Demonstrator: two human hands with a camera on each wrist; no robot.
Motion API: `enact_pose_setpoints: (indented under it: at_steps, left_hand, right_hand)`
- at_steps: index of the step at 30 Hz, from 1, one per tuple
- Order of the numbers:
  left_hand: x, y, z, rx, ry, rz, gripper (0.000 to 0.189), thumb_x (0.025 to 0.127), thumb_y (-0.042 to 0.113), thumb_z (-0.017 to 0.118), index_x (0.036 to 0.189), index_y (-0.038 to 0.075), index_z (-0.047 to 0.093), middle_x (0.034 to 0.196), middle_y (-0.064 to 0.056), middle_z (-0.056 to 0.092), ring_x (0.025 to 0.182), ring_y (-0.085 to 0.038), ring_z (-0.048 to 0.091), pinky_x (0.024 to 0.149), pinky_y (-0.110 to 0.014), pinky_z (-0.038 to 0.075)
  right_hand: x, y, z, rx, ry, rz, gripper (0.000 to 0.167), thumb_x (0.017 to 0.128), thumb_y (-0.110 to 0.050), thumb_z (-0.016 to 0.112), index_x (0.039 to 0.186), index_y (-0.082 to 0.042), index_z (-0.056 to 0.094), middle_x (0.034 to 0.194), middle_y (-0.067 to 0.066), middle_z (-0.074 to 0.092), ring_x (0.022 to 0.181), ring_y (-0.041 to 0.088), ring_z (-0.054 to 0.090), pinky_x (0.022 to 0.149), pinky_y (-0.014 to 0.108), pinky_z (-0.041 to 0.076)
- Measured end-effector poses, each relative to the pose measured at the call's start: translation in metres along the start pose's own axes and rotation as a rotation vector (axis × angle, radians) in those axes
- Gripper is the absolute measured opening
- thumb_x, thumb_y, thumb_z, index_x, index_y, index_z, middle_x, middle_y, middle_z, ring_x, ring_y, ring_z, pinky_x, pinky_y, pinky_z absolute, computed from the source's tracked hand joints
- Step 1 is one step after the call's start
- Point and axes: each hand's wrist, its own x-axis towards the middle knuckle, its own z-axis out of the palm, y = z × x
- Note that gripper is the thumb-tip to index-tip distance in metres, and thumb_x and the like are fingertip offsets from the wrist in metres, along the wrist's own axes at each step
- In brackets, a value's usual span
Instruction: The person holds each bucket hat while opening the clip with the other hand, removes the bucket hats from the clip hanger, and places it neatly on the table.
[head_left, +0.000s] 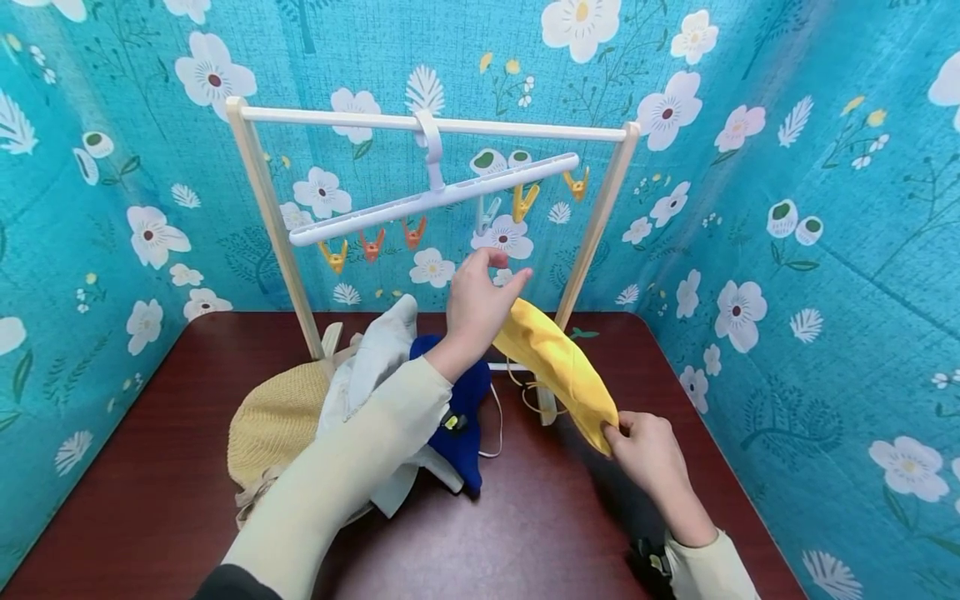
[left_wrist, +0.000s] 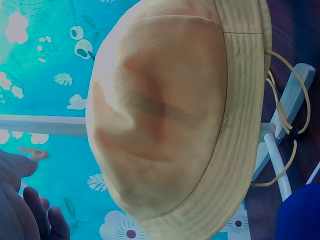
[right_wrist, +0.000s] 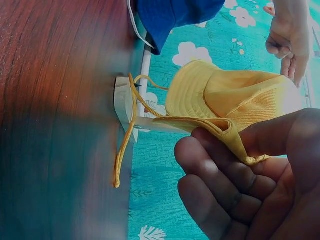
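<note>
A yellow bucket hat [head_left: 558,358] with a cord hangs tilted in front of the rack's right side. My right hand [head_left: 652,457] pinches its brim between thumb and fingers, as the right wrist view shows at the brim's folded edge [right_wrist: 232,135]. Beside the hat's upper end is my left hand [head_left: 483,300], thumb stretched out, fingers bent, nothing between them. In the left wrist view the hat's crown [left_wrist: 165,100] fills the middle, apart from the fingers. Above the left hand, a light blue clip [head_left: 487,215] and a yellow clip [head_left: 525,202] hang from the white hanger [head_left: 442,197].
The hanger slopes down leftward on a wooden rack [head_left: 270,217] with a white top bar. More clips [head_left: 372,244] dangle along it. On the dark red table [head_left: 540,533] lie a tan knitted hat [head_left: 277,412], a pale grey cloth [head_left: 375,350] and a blue hat [head_left: 468,392]. Flowered curtains [head_left: 847,250] surround it.
</note>
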Motion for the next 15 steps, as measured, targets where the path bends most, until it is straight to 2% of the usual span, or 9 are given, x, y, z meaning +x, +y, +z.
enact_pose_setpoints:
  at_steps: [4,7,11,15]
  left_hand:
    - [-0.004,0.0,-0.01,0.002,-0.001,0.022,0.038,0.092,0.05,0.074,0.114,0.02,0.066,0.111,0.005,0.067,0.094,-0.01,0.062,0.071,-0.03,0.053]
    - [-0.008,0.001,-0.019,0.027,-0.024,0.058,0.037,0.092,0.048,0.074,0.116,0.02,0.066,0.112,0.004,0.067,0.094,-0.01,0.062,0.072,-0.031,0.054]
    - [-0.014,0.002,-0.031,0.069,-0.08,0.105,0.036,0.093,0.045,0.074,0.115,0.018,0.067,0.112,0.003,0.068,0.102,-0.011,0.062,0.084,-0.034,0.055]
    - [-0.022,0.002,-0.042,0.105,-0.118,0.127,0.035,0.094,0.045,0.073,0.115,0.018,0.068,0.111,0.003,0.068,0.103,-0.011,0.061,0.089,-0.034,0.055]
  right_hand:
    - [0.0,0.0,0.0,-0.003,0.009,0.0,0.015,0.093,-0.018,0.068,0.083,-0.009,0.075,0.056,-0.002,0.061,0.049,0.017,0.05,0.045,0.031,0.041]
    - [0.001,-0.001,0.0,-0.008,0.022,-0.005,0.016,0.093,-0.019,0.068,0.081,-0.01,0.075,0.055,-0.002,0.06,0.049,0.018,0.05,0.046,0.031,0.042]
    - [0.001,-0.002,-0.001,-0.005,0.03,-0.006,0.017,0.093,-0.019,0.068,0.08,-0.01,0.074,0.055,-0.002,0.06,0.049,0.018,0.05,0.046,0.032,0.042]
    - [0.001,-0.001,-0.002,-0.001,0.037,-0.013,0.017,0.093,-0.019,0.068,0.081,-0.01,0.075,0.056,-0.002,0.061,0.049,0.018,0.051,0.046,0.032,0.043]
